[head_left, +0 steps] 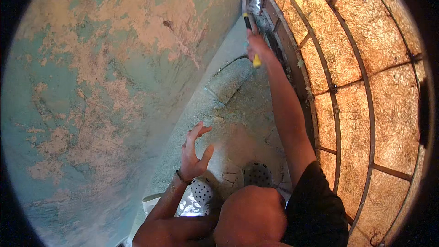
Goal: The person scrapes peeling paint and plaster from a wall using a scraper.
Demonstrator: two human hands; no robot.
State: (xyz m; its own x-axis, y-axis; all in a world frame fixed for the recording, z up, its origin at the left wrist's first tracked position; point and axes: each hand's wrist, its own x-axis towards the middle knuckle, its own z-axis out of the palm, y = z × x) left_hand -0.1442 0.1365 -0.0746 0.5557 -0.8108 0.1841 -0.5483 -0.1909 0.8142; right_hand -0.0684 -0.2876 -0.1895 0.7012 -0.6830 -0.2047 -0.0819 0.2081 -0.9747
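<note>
My right hand point(258, 46) grips the black and yellow handle of a hand tool point(247, 20) at the top of the view. The tool's narrow pale blade points away from me and lies against the lower part of the wall, near the corner; whether it is a knife or a scraper I cannot tell. My left hand point(196, 154) is raised above the floor with its fingers apart, holding nothing, a dark band on the wrist. Patches of green paint and bare plaster cover the wall point(103, 92) on my left.
A metal-framed window point(343, 82) with lit, textured panes curves along the right. A flat rectangular slab or board point(229, 80) lies on the dusty floor point(253, 120). Perforated clogs point(201, 190) are on my feet, beside a pale object with a bright, shiny surface at lower left.
</note>
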